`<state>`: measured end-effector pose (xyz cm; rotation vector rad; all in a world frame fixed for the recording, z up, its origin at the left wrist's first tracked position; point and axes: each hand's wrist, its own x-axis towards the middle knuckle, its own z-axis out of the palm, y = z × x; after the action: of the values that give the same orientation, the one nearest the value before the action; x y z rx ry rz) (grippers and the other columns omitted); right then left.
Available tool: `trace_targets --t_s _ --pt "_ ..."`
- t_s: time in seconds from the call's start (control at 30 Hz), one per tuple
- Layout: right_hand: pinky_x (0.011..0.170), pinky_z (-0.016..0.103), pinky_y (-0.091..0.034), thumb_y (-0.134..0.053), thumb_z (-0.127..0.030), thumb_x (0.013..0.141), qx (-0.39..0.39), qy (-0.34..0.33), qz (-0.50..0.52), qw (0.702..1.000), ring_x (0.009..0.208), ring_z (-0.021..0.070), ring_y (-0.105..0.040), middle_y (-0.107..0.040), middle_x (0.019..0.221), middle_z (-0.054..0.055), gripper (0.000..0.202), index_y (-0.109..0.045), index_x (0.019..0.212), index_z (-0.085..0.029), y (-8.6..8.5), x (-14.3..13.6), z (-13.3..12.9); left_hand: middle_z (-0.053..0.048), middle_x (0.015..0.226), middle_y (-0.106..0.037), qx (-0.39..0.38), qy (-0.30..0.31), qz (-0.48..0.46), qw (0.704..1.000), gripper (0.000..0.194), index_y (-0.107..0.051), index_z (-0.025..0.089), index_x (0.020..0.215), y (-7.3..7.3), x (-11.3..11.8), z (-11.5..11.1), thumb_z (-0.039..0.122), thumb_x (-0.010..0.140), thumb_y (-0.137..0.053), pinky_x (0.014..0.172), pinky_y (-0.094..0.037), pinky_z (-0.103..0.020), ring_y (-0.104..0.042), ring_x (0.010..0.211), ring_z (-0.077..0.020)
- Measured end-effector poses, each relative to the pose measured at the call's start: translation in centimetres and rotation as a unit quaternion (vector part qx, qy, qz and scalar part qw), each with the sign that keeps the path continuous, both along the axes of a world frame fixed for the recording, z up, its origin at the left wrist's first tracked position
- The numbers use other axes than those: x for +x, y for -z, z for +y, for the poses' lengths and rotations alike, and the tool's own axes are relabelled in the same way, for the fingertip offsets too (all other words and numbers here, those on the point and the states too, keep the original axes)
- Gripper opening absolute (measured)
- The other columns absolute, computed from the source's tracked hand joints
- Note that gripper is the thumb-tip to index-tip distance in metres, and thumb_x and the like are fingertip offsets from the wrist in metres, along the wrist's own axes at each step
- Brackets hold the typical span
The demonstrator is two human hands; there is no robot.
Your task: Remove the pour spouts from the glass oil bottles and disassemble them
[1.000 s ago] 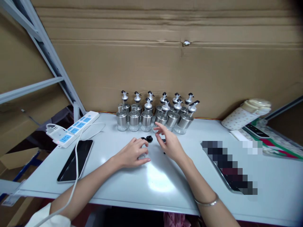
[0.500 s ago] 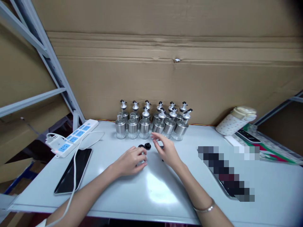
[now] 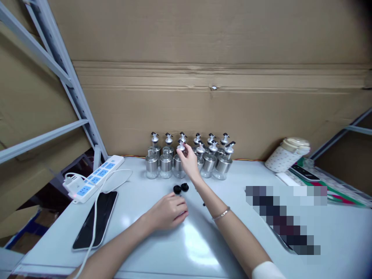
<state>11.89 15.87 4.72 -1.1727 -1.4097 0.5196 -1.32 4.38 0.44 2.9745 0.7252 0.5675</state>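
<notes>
My right hand (image 3: pixel 190 164) reaches to the front row of glass bottles with steel bands. Its thumb and fingers close around the silver pourer spout (image 3: pixel 181 145) on top of the third bottle from the left (image 3: pixel 177 164). Two bottles without spouts, one at the row's left end (image 3: pixel 151 165) and one beside it (image 3: pixel 166 164), stand upright. My left hand (image 3: pixel 170 212) rests curled on the table; whatever its fingers may hold is hidden. Just beyond it lie two black caps (image 3: pixel 177 189), side by side. A tiny black piece (image 3: pixel 204 204) lies near my right forearm.
Behind the front row stands another row of bottles with spouts (image 3: pixel 169 138), against a cardboard wall (image 3: pixel 247 120). Left are a power strip (image 3: pixel 100 176), a white cable and a dark tablet (image 3: pixel 95 221). At right lie a white dotted flask (image 3: pixel 286 155) and a blurred-out device.
My right hand has moved forward and left from above the table onto the third bottle's spout. My left hand's fingers have curled in more. The camera view has tilted up slightly.
</notes>
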Motion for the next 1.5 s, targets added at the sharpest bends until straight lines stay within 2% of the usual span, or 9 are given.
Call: trace_targets --t_s 0.13,0.3,0.57,0.63,0.73,0.87,1.03,1.33,1.5 --pt "0.087 0.041 -0.045 -0.052 -0.037 0.081 0.012 0.019 -0.020 1.000 0.092 0.0249 -0.062 -0.067 0.103 0.017 0.037 -0.057 0.106 -0.011 -0.4 -0.6 0.7 -0.006 0.080 -0.063 0.002 -0.005 -0.005 1.000 0.024 -0.057 0.017 0.081 -0.2 -0.1 0.1 0.020 0.092 -0.037 0.066 -0.038 -0.032 -0.057 0.069 -0.0163" --pt "0.090 0.041 -0.042 -0.044 -0.036 0.087 0.049 0.038 -0.024 0.998 0.098 0.0245 -0.057 -0.063 0.105 0.016 0.029 -0.053 0.104 -0.014 -2.2 -0.1 0.0 -0.010 0.101 -0.063 0.039 -0.035 -0.081 0.995 0.019 -0.059 0.017 0.089 -0.8 -0.4 0.1 0.020 0.091 -0.040 0.080 -0.041 -0.036 -0.056 0.095 -0.0215" --pt "0.082 0.034 -0.046 -0.041 -0.039 0.092 0.173 0.020 0.058 0.983 0.087 0.0185 -0.058 -0.059 0.098 0.008 0.023 -0.049 0.106 -0.022 -7.1 0.3 -7.7 -0.013 0.120 -0.051 0.104 -0.147 -0.290 0.940 0.029 -0.043 0.022 0.118 -0.8 -0.6 0.0 0.022 0.089 -0.046 0.096 -0.039 -0.045 -0.047 0.115 -0.0262" --pt "0.075 0.032 -0.048 -0.041 -0.039 0.092 0.161 -0.017 0.065 0.985 0.076 0.0160 -0.058 -0.058 0.088 0.004 0.021 -0.049 0.104 -0.023 -7.4 0.0 -9.6 -0.015 0.131 -0.043 0.049 -0.155 -0.358 0.919 0.047 -0.032 0.022 0.128 -0.7 -0.4 0.0 0.030 0.086 -0.054 0.100 -0.037 -0.049 -0.042 0.123 -0.0283" --pt "0.067 0.030 -0.048 -0.042 -0.041 0.092 0.133 -0.085 0.069 0.985 0.067 0.0143 -0.056 -0.056 0.079 0.001 0.021 -0.048 0.103 -0.024 -6.9 -0.8 -11.4 -0.015 0.136 -0.043 -0.129 -0.140 -0.404 0.895 0.070 -0.027 0.021 0.132 -0.9 0.1 -0.3 0.039 0.077 -0.065 0.099 -0.040 -0.048 -0.044 0.124 -0.0292" --pt "0.063 0.030 -0.048 -0.043 -0.044 0.091 0.118 -0.137 0.061 0.982 0.066 0.0147 -0.055 -0.055 0.079 0.001 0.024 -0.047 0.106 -0.025 -5.8 -1.8 -12.0 -0.009 0.114 -0.061 -0.287 -0.148 -0.417 0.849 0.060 -0.044 0.020 0.118 -1.4 0.6 -0.9 0.034 0.067 -0.073 0.086 -0.049 -0.040 -0.059 0.101 -0.0251" --pt "0.055 0.027 -0.043 -0.043 -0.044 0.092 0.108 -0.187 0.082 0.973 0.059 0.0126 -0.049 -0.051 0.068 -0.002 0.023 -0.048 0.104 -0.025 -5.4 -1.9 -11.9 -0.006 0.101 -0.065 -0.329 -0.157 -0.413 0.835 0.056 -0.049 0.018 0.109 -1.8 0.7 -1.2 0.030 0.062 -0.076 0.077 -0.049 -0.036 -0.061 0.087 -0.0233" --pt "0.048 0.024 -0.040 -0.036 -0.056 0.092 0.060 -0.231 0.189 0.952 0.049 0.0112 -0.049 -0.050 0.060 -0.004 0.033 -0.047 0.096 -0.025 -6.0 -1.5 -10.4 -0.010 0.121 -0.057 -0.355 -0.161 -0.409 0.825 0.063 -0.043 0.018 0.121 -1.2 0.6 -0.7 0.034 0.069 -0.074 0.093 -0.041 -0.039 -0.054 0.109 -0.0266" --pt "0.051 0.027 -0.048 -0.029 -0.060 0.091 0.005 -0.232 0.212 0.949 0.055 0.0141 -0.059 -0.058 0.064 -0.002 0.039 -0.037 0.105 -0.025 -6.8 0.0 -9.1 -0.010 0.120 -0.058 -0.358 -0.171 -0.405 0.824 0.064 -0.044 0.018 0.121 -0.9 0.3 -0.1 0.037 0.068 -0.075 0.096 -0.040 -0.041 -0.054 0.110 -0.0275"
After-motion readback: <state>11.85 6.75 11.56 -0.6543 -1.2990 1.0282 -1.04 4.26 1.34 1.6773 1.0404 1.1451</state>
